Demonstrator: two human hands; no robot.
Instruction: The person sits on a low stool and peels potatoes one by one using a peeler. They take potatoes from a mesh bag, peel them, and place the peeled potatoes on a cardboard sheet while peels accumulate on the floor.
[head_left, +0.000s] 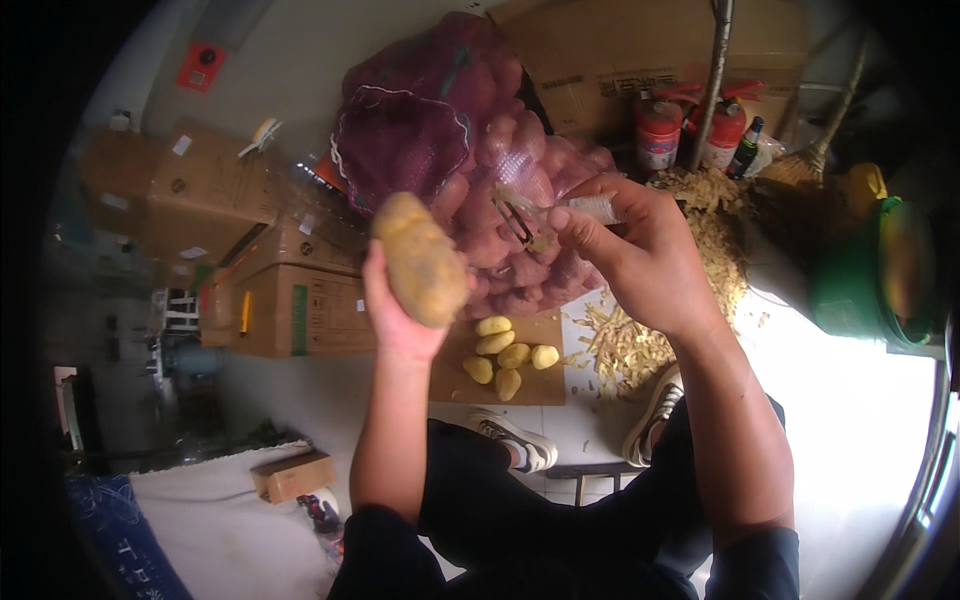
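A large unpeeled potato (421, 262), slightly blurred, rests in my left hand (405, 326), with the fingers mostly hidden behind it. My right hand (649, 259) grips the pale handle of a vegetable peeler (517, 217); its blade points left toward the potato without touching it. Below the hands, several peeled yellow potatoes (514, 355) lie on a flat piece of cardboard (540, 390) on the floor. To their right a heap of potato peelings (630, 349) spreads over the tiles and continues up behind my right forearm.
Purple mesh sacks (401, 146) full of potatoes stand just ahead. Stacked cardboard boxes (322, 307) are at the left. Two fire extinguishers (658, 135), a dark glass bottle (746, 148) and a broom (799, 165) stand at the back right, near a green bucket (855, 277). My shoes (525, 442) flank the floor below.
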